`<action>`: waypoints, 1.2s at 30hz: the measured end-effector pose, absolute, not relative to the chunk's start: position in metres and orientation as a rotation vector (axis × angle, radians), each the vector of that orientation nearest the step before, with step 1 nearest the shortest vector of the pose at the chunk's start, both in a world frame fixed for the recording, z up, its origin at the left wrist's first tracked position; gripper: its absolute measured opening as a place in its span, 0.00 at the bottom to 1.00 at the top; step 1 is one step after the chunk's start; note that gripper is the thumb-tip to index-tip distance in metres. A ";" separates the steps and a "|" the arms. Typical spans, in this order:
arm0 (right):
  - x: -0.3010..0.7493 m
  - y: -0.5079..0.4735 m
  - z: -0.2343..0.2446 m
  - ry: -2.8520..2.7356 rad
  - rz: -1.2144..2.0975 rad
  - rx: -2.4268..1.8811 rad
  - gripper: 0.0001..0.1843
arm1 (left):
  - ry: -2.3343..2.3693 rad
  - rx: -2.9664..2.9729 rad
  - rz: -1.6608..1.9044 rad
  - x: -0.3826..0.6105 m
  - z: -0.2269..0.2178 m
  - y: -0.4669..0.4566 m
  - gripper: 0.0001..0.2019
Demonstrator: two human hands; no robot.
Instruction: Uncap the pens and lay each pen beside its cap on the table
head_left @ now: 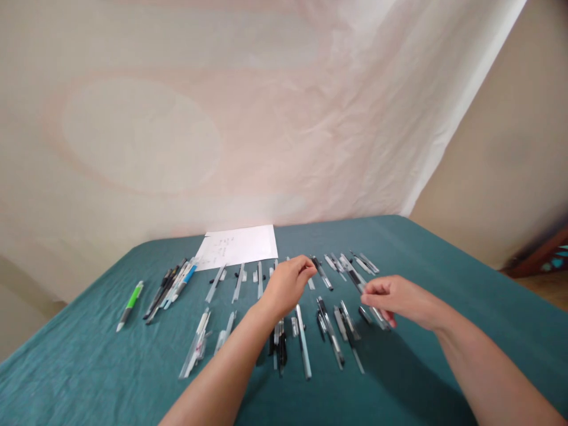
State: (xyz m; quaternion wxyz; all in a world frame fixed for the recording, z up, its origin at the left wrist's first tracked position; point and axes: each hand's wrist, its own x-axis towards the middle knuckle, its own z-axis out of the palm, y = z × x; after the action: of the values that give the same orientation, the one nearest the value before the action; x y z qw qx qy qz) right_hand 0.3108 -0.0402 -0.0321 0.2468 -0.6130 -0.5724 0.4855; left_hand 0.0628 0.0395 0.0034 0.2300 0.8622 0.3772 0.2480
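Note:
My left hand (pixel 290 280) hovers above the middle of the rows of pen parts. Its fingertips are pressed together, and anything between them is too small or hidden to make out. On the right, my right hand (pixel 393 297) has its fingers closed around a clear pen barrel (pixel 351 272), which slants past them and partly hides behind them. A black pen piece (pixel 364 314) lies just beside those fingers. Dark clear pens (pixel 329 331) and a pale pen barrel (pixel 304 343) lie between my hands. My left forearm covers part of the front row.
On the teal cloth (pixel 80 349), a green and grey pen (pixel 130 306) lies far left, near a bundle of several pens (pixel 171 289). A white sheet with writing (pixel 248 242) lies at the back. More clear barrels (pixel 215 284) stretch along the back row. A pale curtain (pixel 266 118) hangs behind.

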 end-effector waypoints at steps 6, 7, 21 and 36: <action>0.339 -0.040 -0.054 -1.619 1.611 -1.946 0.13 | 0.992 2.288 0.624 0.066 -0.002 0.040 0.07; 0.339 -0.040 -0.057 -1.641 1.641 -1.957 0.14 | 0.989 2.280 0.613 0.067 -0.003 0.039 0.08; 0.338 -0.043 -0.060 -1.765 1.636 -1.984 0.23 | 0.889 2.200 0.458 0.072 -0.016 0.036 0.11; 0.294 -0.042 -0.027 -1.889 0.730 -1.615 0.13 | 0.935 2.050 0.598 0.087 -0.018 0.017 0.05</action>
State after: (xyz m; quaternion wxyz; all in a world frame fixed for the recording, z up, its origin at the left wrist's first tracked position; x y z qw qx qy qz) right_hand 0.2945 -0.0415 -0.0266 0.2723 -0.5998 -0.7018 0.2711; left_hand 0.0865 0.0172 -0.0179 0.3942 0.8081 0.3686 0.2359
